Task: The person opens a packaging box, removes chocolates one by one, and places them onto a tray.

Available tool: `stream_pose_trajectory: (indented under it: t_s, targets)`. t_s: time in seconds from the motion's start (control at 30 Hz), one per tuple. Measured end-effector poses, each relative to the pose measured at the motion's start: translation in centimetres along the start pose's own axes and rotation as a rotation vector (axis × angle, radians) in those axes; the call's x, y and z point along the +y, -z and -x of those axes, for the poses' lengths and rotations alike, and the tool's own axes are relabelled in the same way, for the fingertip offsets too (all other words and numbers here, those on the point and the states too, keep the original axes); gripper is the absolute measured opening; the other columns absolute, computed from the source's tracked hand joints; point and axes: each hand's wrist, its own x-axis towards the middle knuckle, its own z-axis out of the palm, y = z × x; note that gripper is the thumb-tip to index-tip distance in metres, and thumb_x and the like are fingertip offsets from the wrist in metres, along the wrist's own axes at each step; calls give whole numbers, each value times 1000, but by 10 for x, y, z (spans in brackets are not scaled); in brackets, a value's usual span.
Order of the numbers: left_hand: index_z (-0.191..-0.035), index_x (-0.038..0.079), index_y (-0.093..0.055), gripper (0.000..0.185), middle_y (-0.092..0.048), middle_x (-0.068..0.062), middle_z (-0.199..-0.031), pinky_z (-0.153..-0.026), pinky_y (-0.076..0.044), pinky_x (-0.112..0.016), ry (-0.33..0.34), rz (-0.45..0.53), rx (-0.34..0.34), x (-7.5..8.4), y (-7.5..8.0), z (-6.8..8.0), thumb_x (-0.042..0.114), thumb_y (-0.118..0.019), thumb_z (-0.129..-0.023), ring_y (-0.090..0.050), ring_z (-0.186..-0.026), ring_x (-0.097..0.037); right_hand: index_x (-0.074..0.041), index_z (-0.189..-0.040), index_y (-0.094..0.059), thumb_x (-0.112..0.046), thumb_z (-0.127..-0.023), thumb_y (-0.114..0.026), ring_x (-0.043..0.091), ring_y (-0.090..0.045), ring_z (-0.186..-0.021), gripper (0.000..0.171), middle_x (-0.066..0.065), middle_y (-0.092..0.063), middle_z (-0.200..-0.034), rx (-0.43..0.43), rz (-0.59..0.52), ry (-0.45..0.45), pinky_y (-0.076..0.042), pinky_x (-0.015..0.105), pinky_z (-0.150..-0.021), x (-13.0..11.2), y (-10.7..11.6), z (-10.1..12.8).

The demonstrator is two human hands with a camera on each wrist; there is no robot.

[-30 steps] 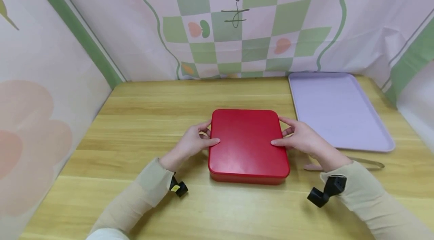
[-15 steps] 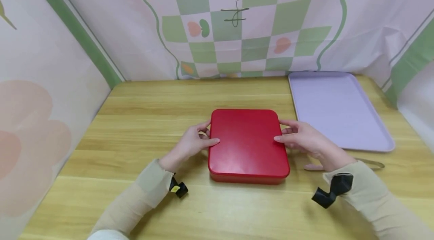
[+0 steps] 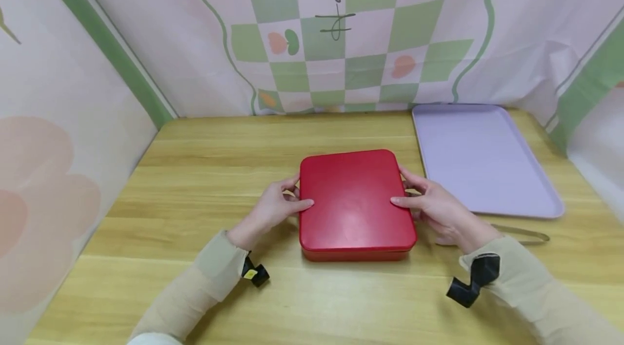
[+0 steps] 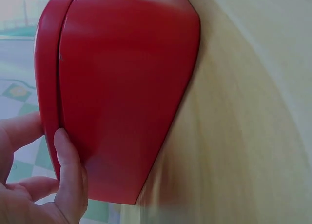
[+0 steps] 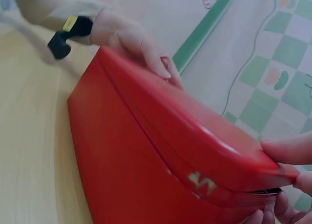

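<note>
Gripping is noted at both sides of the red tin (image 3: 357,204), mid-desk (image 3: 205,182): left hand (image 3: 275,208) and right hand (image 3: 436,207) are each curled on the lid (image 5: 195,136) edge. Should the lid release unevenly, tilting or jamming is judged likely; the base could slide toward the tray (image 3: 480,158).
</note>
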Motion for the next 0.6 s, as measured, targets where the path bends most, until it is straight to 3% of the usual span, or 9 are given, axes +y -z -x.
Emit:
stream_pose_trajectory:
  t_s: [0.13, 0.27, 0.47, 0.53, 0.6]
  targets:
    - [-146, 14, -36, 75, -56, -9, -95, -65, -59, -29, 4, 13, 7, 0, 3, 1, 9, -73, -81, -58, -74, -16, -20, -152, -7, -12, -89, -64, 6, -54, -82, 86, 11, -39, -126, -16, 94, 24, -51, 19, -66, -4, 1, 3]
    - [-146, 15, -37, 74, -55, -6, -95, -66, -57, -26, -16, 5, 24, 1, 6, 1, 9, -73, -81, -54, -75, -14, -15, -152, -7, -11, -90, -63, 3, -56, -78, 84, 7, -47, -116, -23, 139, 51, -54, 19, -67, -8, 4, 3]
    - [-147, 17, -35, 74, -54, -3, -92, -70, -57, -25, -68, 84, 23, 8, 7, -1, 1, -69, -83, -56, -73, -8, -16, -153, -8, -13, -92, -61, 3, -43, -53, 81, -8, -55, -104, -29, 154, 52, -33, 19, -40, -15, 12, 6]
    - [-147, 16, -35, 72, -55, -3, -93, -72, -59, -28, -83, 120, 15, 9, 8, -1, 0, -67, -85, -59, -75, -6, -16, -153, -8, -13, -92, -60, 3, -44, -54, 80, -8, -55, -103, -29, 140, 61, -35, 19, -41, -16, 15, 6]
    - [-147, 13, -35, 66, -57, -5, -98, -75, -60, -33, -104, 172, 9, 10, 10, 0, 0, -63, -88, -61, -78, -6, -14, -153, -6, -11, -93, -58, 3, -51, -62, 79, -7, -55, -103, -39, 100, 81, -46, 18, -48, -17, 17, 5]
